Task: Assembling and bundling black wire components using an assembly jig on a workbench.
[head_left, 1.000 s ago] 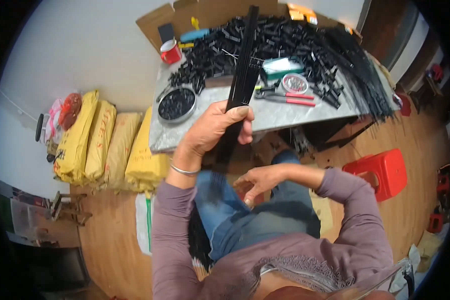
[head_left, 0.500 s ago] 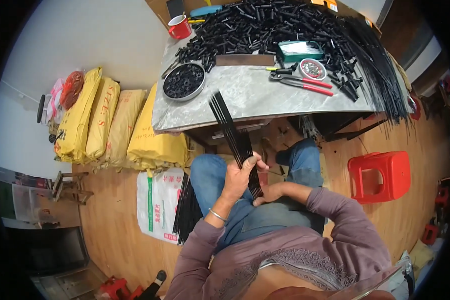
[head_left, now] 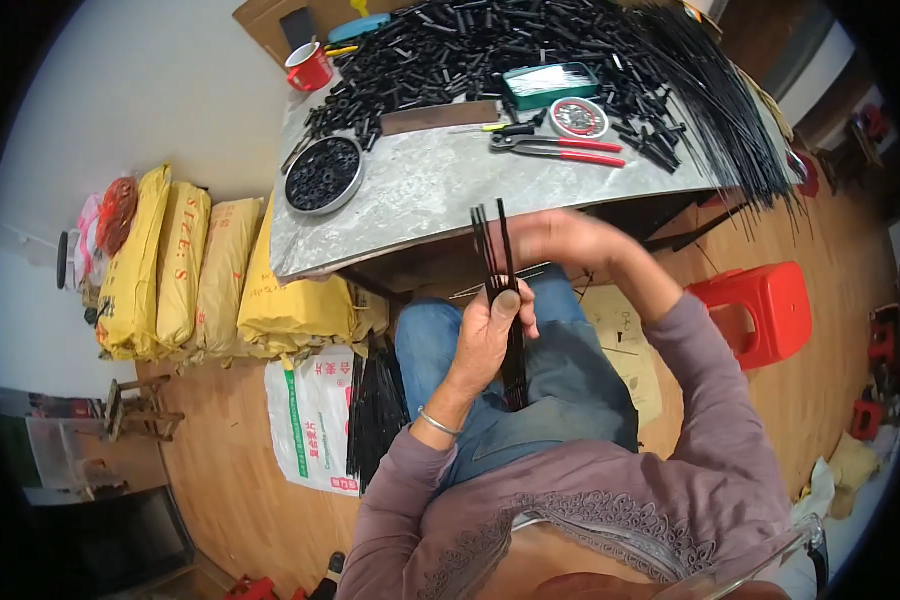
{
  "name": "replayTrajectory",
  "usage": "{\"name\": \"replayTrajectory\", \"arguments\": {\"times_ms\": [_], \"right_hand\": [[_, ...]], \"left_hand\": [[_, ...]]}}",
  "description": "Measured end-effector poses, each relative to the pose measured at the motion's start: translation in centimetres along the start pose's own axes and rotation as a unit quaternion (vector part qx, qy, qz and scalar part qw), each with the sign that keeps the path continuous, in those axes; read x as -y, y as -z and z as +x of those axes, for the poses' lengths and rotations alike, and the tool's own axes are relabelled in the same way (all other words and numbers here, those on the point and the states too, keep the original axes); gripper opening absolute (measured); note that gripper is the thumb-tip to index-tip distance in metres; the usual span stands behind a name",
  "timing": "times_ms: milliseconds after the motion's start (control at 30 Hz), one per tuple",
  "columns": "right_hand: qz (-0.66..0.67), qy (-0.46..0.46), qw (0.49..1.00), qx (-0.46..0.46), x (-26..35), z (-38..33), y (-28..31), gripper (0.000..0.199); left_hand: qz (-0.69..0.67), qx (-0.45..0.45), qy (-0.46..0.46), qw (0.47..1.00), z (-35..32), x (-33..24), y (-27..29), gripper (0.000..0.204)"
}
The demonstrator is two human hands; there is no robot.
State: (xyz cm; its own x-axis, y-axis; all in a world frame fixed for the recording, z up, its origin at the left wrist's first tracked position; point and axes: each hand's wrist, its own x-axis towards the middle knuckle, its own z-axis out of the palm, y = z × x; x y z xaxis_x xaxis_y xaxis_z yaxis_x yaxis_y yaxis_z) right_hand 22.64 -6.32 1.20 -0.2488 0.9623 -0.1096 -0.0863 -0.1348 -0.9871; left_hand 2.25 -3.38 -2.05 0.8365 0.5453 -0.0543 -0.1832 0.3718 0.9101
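The left hand (head_left: pixel 490 335) is closed around a small bundle of thin black rods (head_left: pixel 498 262), with the fingers pressed together on it. The bundle stands almost upright above the person's lap, and its upper ends reach in front of the near edge of the worktop (head_left: pixel 420 200). The right hand (head_left: pixel 560 240) is just beside the tops of the rods, at the same near edge; it is blurred, so I cannot tell how its fingers are.

On the worktop, a round metal tin with small black pieces (head_left: pixel 323 176) lies near the left edge. A big heap of short black tubes (head_left: pixel 450 45) covers the far side, and a red mug (head_left: pixel 308 68) stands at the far left corner. Red-handled pliers (head_left: pixel 560 147), a round reel (head_left: pixel 578 117) and a green box (head_left: pixel 542 85) lie near the middle. Many long black rods (head_left: pixel 730 120) fan over the right edge.

Yellow sacks (head_left: pixel 185 265) lie on the floor to the left of the table, a white bag (head_left: pixel 305 420) with another bundle of black rods (head_left: pixel 375 410) is beside the person's left leg, and a red stool (head_left: pixel 760 310) stands on the right.
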Motion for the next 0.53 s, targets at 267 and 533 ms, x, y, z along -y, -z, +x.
{"name": "replayTrajectory", "arguments": {"times_ms": [267,533], "right_hand": [[0.026,0.206,0.958,0.196,5.2,-4.9,-6.2,0.065],[-0.083,0.024,0.973,-0.216,-1.5,-2.3,-2.7,0.029]], "left_hand": [[-0.09,-0.092,0.095,0.987,0.9,0.0,-0.7,0.029],[-0.139,-0.087,0.045,0.985,-0.5,0.5,-0.2,0.034]]}}
